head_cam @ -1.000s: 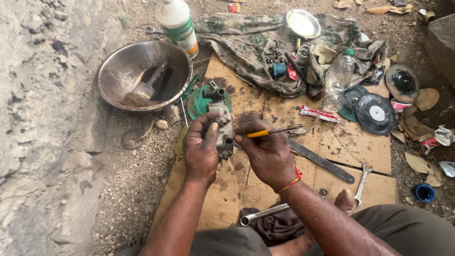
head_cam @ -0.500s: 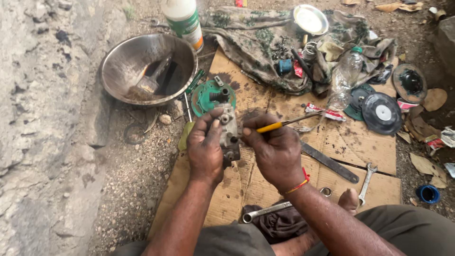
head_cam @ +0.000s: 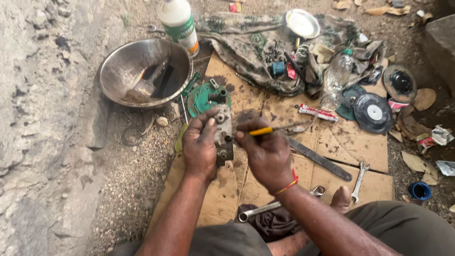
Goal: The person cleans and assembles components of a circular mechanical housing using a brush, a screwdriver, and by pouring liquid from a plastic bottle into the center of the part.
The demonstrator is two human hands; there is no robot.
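Hands [head_cam: 201, 147]: one carburetor [head_cam: 223, 130], one screwdriver [head_cam: 265, 130].

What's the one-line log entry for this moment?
left hand: grips metal part | right hand: holds yellow tool, tip at part | surface: cardboard | nearby: steel bowl, spanner

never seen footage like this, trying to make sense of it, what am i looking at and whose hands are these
The one view comes from a camera worn on a person's head, looking down at their own two hands. They sit on the ground over flattened cardboard. The left hand holds a small grey metal engine part. The right hand holds a yellow-handled tool against it. Around them lie a steel bowl with a brush, a white bottle, a spanner, a flat file and a dirty cloth with small parts.
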